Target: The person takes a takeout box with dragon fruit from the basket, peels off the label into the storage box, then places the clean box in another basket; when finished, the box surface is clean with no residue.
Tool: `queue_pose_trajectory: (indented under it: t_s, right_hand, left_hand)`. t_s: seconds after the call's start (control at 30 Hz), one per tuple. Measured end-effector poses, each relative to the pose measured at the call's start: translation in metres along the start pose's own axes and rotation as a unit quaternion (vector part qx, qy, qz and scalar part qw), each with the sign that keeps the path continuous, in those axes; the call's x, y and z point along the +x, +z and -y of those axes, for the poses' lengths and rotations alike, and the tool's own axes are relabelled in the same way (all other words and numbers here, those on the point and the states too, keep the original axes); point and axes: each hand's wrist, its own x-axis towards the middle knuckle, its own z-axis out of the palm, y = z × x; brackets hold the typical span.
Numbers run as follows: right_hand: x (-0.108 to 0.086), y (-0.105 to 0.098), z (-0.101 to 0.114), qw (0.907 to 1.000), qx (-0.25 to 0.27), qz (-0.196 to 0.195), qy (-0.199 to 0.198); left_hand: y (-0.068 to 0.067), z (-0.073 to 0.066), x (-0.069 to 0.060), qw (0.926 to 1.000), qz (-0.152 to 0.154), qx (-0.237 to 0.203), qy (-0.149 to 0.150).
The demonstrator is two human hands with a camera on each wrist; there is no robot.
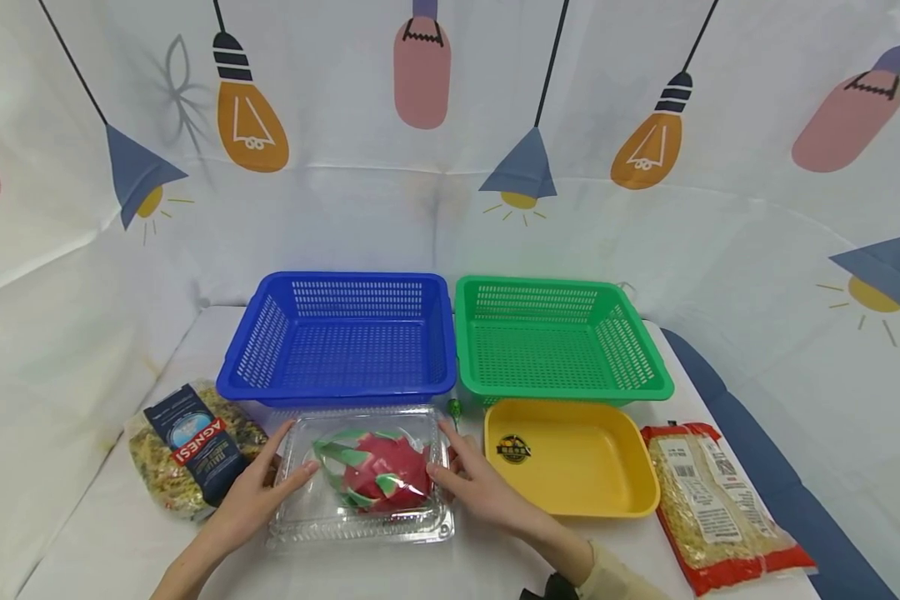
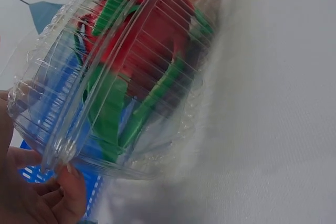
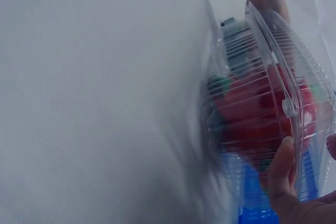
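Note:
A clear plastic clamshell box [image 1: 367, 527] is in front of me in the head view, its lid down over its base. Inside lies a pink dragon fruit [image 1: 390, 471] with green scales. My left hand [image 1: 251, 496] grips the box's left side; in the left wrist view its fingers [image 2: 71, 190] pinch the rim. On the opposite side my right hand [image 1: 487, 492] holds the edge, thumb near the rim in the right wrist view. The box looks tilted in both wrist views, and whether it touches the table cannot be told.
Behind the box stand a blue basket [image 1: 337, 396] and a green basket [image 1: 570, 392]. A yellow tray [image 1: 577, 467] sits right of the box. An Agnesi pasta bag [image 1: 202, 442] lies at left, a red-edged grain bag [image 1: 712, 500] at right. Between box and tray is a small green object [image 1: 454, 408].

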Motion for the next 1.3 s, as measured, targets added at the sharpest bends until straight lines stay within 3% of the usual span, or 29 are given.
queue_pose_trajectory:
  t_s: [0.37,0.73,1.07,1.3]
  right_hand:
    - [-0.008,0.002,0.003,0.9995,0.024,-0.017,0.008]
    - [-0.023,-0.015,0.023,0.9996,0.023,-0.016,0.001]
    - [-0.035,-0.036,0.035,0.9995,-0.007,-0.032,-0.002]
    - [-0.045,-0.053,0.042,0.9992,-0.010,-0.037,-0.009]
  left_hand:
    - [0.000,-0.003,-0.010,0.9973,-0.038,-0.029,0.056]
    - [-0.007,-0.023,-0.025,0.9926,-0.020,-0.086,0.083]
    - [-0.002,-0.043,-0.028,0.9837,-0.022,-0.118,0.134]
    - [0.003,-0.059,-0.028,0.9786,-0.006,-0.137,0.154]
